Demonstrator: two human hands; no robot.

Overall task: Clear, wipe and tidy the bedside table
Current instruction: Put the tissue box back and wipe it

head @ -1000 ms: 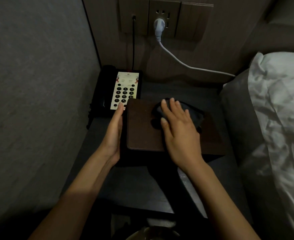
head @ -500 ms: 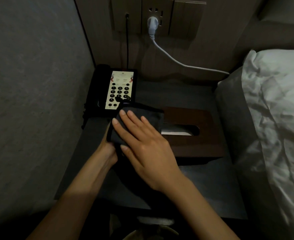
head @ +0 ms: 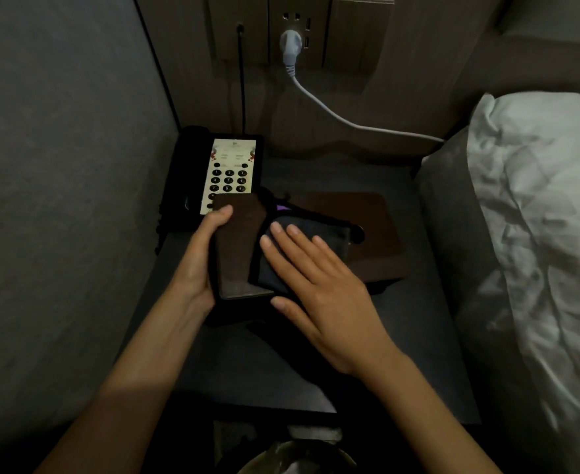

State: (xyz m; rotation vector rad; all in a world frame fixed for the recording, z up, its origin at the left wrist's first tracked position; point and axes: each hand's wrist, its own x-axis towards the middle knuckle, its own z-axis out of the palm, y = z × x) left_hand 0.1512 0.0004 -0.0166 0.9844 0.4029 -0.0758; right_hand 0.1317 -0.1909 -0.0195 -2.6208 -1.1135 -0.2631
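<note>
right now the brown pad (head: 239, 248) is tilted above the table (head: 264, 364), gripped by the curled left hand (head: 197, 265); the flat right hand (head: 319, 292) presses a dark cloth (head: 302, 248) on it. wipe edge to edge, beside the tissue box (head: 377, 234).

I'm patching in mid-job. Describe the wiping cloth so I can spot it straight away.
Find the dark bedside table wedged between the grey wall and the bed. Near its middle lies a brown tissue box. The cloth is the dark folded square on the box's left half, under the flat right hand; it is soft and bluish-grey, unlike the stiff brown leather around it.
</note>
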